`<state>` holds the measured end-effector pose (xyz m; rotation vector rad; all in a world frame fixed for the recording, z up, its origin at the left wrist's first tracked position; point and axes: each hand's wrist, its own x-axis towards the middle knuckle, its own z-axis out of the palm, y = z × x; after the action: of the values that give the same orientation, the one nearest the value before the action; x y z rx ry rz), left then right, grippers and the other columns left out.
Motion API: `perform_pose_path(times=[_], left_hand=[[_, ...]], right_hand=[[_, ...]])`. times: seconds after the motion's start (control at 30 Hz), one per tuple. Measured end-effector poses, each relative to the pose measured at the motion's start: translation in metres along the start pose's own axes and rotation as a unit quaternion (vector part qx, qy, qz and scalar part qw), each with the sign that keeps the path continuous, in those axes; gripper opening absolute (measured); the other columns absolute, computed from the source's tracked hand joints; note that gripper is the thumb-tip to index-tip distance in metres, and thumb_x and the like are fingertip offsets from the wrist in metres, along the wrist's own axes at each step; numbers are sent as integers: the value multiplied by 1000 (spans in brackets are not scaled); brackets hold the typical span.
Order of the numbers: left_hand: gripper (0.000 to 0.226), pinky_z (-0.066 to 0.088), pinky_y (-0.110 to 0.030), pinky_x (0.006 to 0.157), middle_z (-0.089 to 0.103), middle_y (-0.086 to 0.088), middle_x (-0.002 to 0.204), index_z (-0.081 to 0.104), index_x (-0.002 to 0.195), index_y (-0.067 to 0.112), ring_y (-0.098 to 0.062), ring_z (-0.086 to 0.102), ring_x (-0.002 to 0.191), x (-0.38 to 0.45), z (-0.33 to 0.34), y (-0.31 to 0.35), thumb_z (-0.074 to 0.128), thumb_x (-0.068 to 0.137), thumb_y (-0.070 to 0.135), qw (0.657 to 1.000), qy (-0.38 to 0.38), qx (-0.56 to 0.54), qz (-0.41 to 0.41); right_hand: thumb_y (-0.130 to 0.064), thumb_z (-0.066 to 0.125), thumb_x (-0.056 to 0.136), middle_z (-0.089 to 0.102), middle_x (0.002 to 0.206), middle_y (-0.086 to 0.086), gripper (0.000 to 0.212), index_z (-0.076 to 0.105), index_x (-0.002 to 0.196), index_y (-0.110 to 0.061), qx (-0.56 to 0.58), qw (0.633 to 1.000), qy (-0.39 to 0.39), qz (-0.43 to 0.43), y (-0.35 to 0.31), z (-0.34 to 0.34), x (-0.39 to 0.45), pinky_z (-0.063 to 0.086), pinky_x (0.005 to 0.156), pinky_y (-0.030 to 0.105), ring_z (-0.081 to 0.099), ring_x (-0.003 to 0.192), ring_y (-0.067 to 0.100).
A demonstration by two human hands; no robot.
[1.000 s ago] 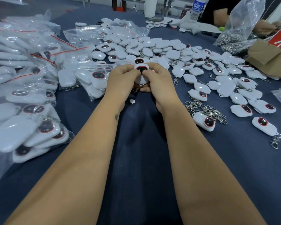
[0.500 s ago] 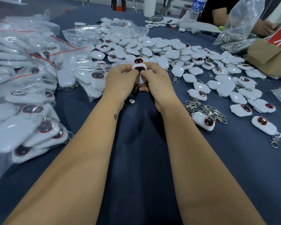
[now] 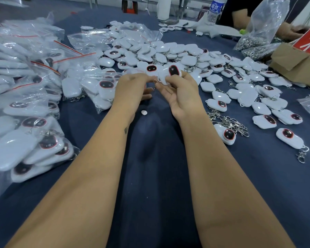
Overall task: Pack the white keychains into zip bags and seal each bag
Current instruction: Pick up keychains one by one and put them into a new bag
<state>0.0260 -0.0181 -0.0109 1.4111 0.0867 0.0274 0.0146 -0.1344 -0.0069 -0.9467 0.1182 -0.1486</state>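
Both hands met over the middle of the counter (image 3: 150, 176), just in front of the loose heap (image 3: 168, 51). Right hand (image 3: 182, 93) pinched one white keychain (image 3: 170, 73) at its fingertips, dark face turned up and away from the palm. Left hand (image 3: 132, 90) had its fingers curled in toward the same spot; it seemed to pinch something small at the keychain's near end (ring or clasp, too small to tell). No open zip bag showed in either hand.

Filled bags (image 3: 30, 104) lay stacked along the left, red seal strips visible on several. Loose keychains spread from the centre across to the right, with a tangle of metal clasps (image 3: 229, 120) just beside the right wrist. A small white bit (image 3: 144, 112) sat alone on the cloth between the forearms.

Risks, as judged: the pinch was shallow, so a slip would likely drop the piece into the heap. A right forearm swinging outward could drag the clasps and the nearest keychain (image 3: 225, 135) along the cloth. Chains in the heap looked interlinked, so lifting one might pull its neighbours.

Room: bare cloth between and below the forearms gave the widest working space. Left was hemmed in by bags, right and far side by loose pieces. A cardboard box (image 3: 297, 65) closed the far right corner.
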Motion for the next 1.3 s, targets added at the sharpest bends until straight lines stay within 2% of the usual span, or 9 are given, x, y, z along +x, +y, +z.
perform_pose_path(times=[0.23, 0.4, 0.53, 0.7, 0.9, 1.0, 1.17, 1.23, 1.3], left_hand=[[18, 57, -23, 66, 63, 7, 76, 68, 78, 17, -11, 66, 70, 2, -2, -9, 60, 93, 10, 994, 4, 93, 61], [23, 47, -19, 56, 58, 2, 92, 53, 94, 25, -10, 60, 65, 1, -1, -10, 61, 86, 5, 988, 51, 118, 82], [24, 34, -18, 55, 53, 8, 89, 54, 108, 22, -14, 50, 78, -4, -4, -9, 59, 88, 11, 921, 81, 353, 145], [18, 28, -34, 66, 62, -6, 100, 64, 103, 15, -25, 48, 86, -13, -3, 5, 52, 90, 21, 797, 139, 549, 210], [23, 23, -37, 81, 53, 0, 75, 74, 95, 25, -32, 43, 114, -16, -8, 11, 52, 87, 24, 754, 190, 574, 258], [22, 28, -32, 75, 63, -2, 83, 71, 92, 21, -29, 51, 98, -13, -9, 11, 50, 86, 25, 811, 182, 510, 223], [12, 30, -28, 60, 55, 8, 74, 56, 85, 16, -17, 49, 76, -12, -10, 12, 48, 87, 24, 906, 190, 336, 174], [9, 32, -19, 54, 51, 10, 69, 54, 84, 18, -10, 47, 67, -13, -11, 13, 48, 87, 23, 926, 190, 275, 177], [7, 34, -17, 54, 53, 11, 66, 54, 82, 21, -3, 46, 61, -14, -10, 13, 50, 87, 23, 934, 185, 243, 183]], right_hand=[[12, 47, 93, 65, 74, 8, 22, 46, 86, -8, 46, 998, 34, -22, -2, -4, 4, 60, 72, 32, 68, 88, 31], [4, 53, 95, 59, 90, 9, 18, 45, 99, -11, 42, 997, 59, -30, -1, -3, 5, 56, 58, 25, 71, 73, 25], [-4, 57, 96, 59, 77, 3, 16, 47, 107, -10, 6, 999, 49, -22, 0, -2, 4, 43, 43, 20, 66, 53, 16], [-5, 61, 95, 56, 67, 3, 14, 49, 91, -12, -65, 997, 25, -24, 1, 2, 2, 40, 45, 19, 59, 48, 10], [15, 51, 90, 57, 86, 14, 22, 46, 96, -6, -36, 999, -10, -19, 6, 8, -2, 58, 88, 38, 66, 80, 28], [14, 54, 88, 59, 92, 16, 25, 48, 94, -9, -77, 997, -11, -29, 8, 10, -3, 57, 92, 39, 67, 86, 27], [5, 69, 83, 65, 79, 6, 19, 60, 85, -11, -200, 974, -48, -92, 10, 9, -6, 55, 74, 34, 62, 73, 17], [-5, 73, 84, 65, 75, 8, 15, 65, 76, -15, -340, 929, -58, -134, 13, 10, -9, 53, 72, 36, 59, 74, 16], [-15, 69, 88, 51, 67, 7, 36, 56, 56, -25, -480, 857, -81, -170, 18, 11, -9, 39, 65, 35, 46, 72, 18]])
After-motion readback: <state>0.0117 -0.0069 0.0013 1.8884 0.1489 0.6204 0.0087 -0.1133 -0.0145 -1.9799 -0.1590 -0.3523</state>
